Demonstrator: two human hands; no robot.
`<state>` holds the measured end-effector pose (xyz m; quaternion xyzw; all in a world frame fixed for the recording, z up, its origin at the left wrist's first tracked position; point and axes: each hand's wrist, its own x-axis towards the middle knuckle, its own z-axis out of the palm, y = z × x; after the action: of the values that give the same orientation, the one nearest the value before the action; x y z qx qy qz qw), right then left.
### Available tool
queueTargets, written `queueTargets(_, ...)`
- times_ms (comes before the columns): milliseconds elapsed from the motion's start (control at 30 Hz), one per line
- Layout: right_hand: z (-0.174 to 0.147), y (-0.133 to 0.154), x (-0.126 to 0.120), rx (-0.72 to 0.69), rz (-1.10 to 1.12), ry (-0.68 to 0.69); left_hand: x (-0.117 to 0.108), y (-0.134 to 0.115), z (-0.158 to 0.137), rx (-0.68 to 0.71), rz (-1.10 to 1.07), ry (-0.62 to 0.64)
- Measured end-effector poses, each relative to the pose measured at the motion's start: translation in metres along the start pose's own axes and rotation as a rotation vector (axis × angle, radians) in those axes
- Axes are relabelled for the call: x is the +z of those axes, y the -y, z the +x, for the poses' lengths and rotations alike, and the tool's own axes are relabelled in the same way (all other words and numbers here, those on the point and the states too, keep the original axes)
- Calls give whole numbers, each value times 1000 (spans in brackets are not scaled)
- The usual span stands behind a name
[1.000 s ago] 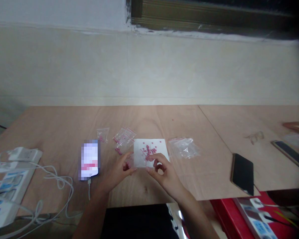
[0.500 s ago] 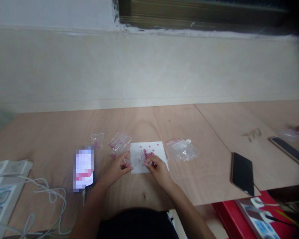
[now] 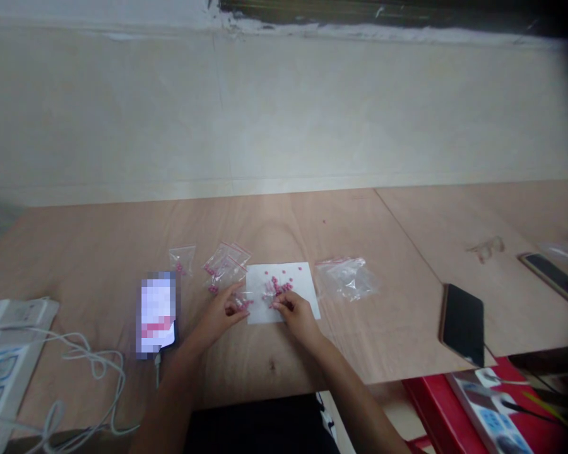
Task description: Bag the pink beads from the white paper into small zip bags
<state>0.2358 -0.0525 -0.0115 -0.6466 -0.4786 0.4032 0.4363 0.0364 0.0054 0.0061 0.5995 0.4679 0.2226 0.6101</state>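
Observation:
My left hand (image 3: 222, 310) is at the left edge of a white paper sheet (image 3: 258, 316), thumb and fingers curled around a small clear zip bag (image 3: 242, 304) with pink beads inside. On the sheet lies a loose heap of small pink beads (image 3: 280, 285), with several single ones scattered behind it. Over the front of the sheet, my right hand (image 3: 297, 316) has thumb and forefinger pinched together beside the heap. A faint clear shine shows by those fingertips; what they pinch is too small to tell.
Several filled zip bags (image 3: 224, 265) lie behind my left hand, another bag (image 3: 182, 260) farther left. Clear bags (image 3: 348, 277) lie right of the sheet. A lit phone (image 3: 156, 315), white cables (image 3: 99, 362) and a power strip (image 3: 9, 366) are left; dark phones (image 3: 462, 325) are right.
The view has tilted down slightly, so the table sits a little higher in the picture. My left fingers have shifted slightly around the bag, while my right hand keeps its pinch by the heap.

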Motion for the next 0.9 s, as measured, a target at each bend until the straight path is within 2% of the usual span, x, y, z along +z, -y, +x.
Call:
queueTargets(600,2,-8,1,54,95,-58,-3,-9,2,74,86,-16)
queueTargets(900,2,-10,3,70,103,-79,0,-5,3,141,159,-93)
